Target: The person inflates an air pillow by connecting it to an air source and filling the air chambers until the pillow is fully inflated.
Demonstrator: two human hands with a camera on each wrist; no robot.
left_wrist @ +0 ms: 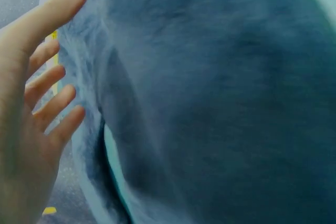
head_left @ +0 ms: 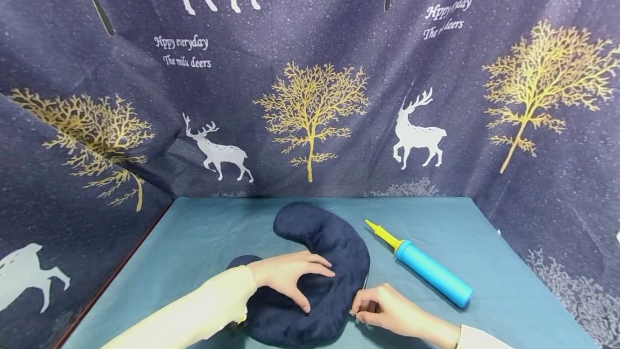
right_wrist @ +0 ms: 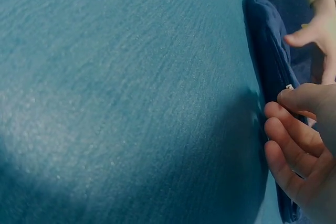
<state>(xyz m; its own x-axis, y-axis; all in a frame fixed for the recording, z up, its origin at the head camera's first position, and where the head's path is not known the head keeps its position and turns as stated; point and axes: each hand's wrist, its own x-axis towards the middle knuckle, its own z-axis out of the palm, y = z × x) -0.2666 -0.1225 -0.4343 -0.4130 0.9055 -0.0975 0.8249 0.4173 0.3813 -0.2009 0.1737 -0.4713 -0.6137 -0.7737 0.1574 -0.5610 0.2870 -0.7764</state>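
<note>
A navy plush neck pillow, curved in a U, lies at the front middle of the table. Spread over its inner side is my left hand, fingers extended and apart; the left wrist view shows the dark pillow fabric beside those fingers. At the pillow's right outer edge, my right hand pinches a small zipper pull between thumb and forefinger. In the right wrist view the metal slider shows just past the thumb, on the zipper seam along the pillow's side.
A blue hand pump with a yellow nozzle lies on the table right of the pillow, pointing back left. The teal-covered table ends at a dark cloth backdrop printed with deer and trees.
</note>
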